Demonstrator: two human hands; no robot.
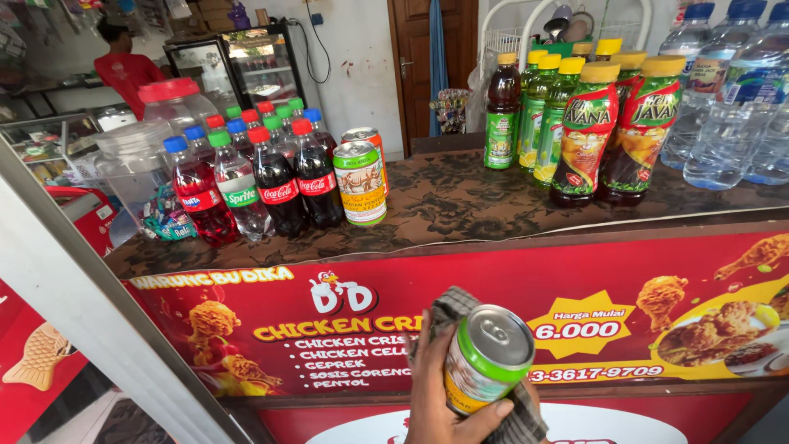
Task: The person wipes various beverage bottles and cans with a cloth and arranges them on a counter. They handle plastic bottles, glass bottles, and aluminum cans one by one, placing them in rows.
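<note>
The left hand (436, 395) wraps its fingers (485, 415) round a green-rimmed can (486, 359), a checked cloth (448, 308) behind it. Better to turn the can steadily within the cloth. No right hand shows.

I'm looking at a small roadside food and drink stall. The counter (460, 201) carries rows of stock: soda bottles (263, 177) and two cans (360, 181) at its left end, tea bottles (583, 131) and water bottles (723, 99) toward its right end. A red banner (345, 329) with fried chicken pictures and a price star covers the counter's front. A glass-door fridge (246, 66) stands behind.
</note>
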